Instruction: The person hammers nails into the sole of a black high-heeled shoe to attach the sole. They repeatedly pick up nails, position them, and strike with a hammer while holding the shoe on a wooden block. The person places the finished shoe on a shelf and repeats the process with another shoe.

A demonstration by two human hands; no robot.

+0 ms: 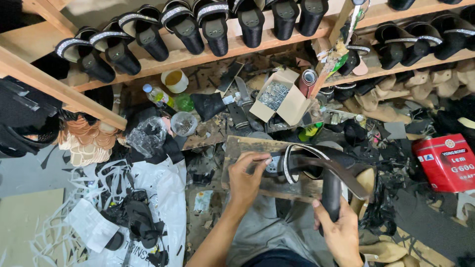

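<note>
Black and glossy, a high-heeled sandal (326, 170) lies on its side across a worn wooden board (247, 148) that rests over the person's lap, its heel pointing down toward the near edge of the board. A strap studded with small clear stones (289, 165) loops over the front of the shoe. The right hand (339, 230) is clamped around the heel, thumb up along its side. The left hand (246, 179) sits at the toe end with its fingers pinched together on a thin metal tool (264, 159) pressed against the strap. Past the far edge of the board, among black scraps, stands an open cardboard box of small nails (277, 96), with a roll of material (308, 81) just beside it. To the left of the box are a black cone-shaped piece (208, 105), a clear cup (183, 122), a small plastic bottle (156, 94) and a white tub of yellowish glue (174, 80). Off to the right, well apart from the hands, sits a red tin can (445, 163). Finished black sandals with sparkling straps (148, 32) hang toe-down in a row along the slanted wooden shelf (163, 62) at the top. On the floor at the left, a white plastic sack (163, 198) carries more black offcuts.
</note>
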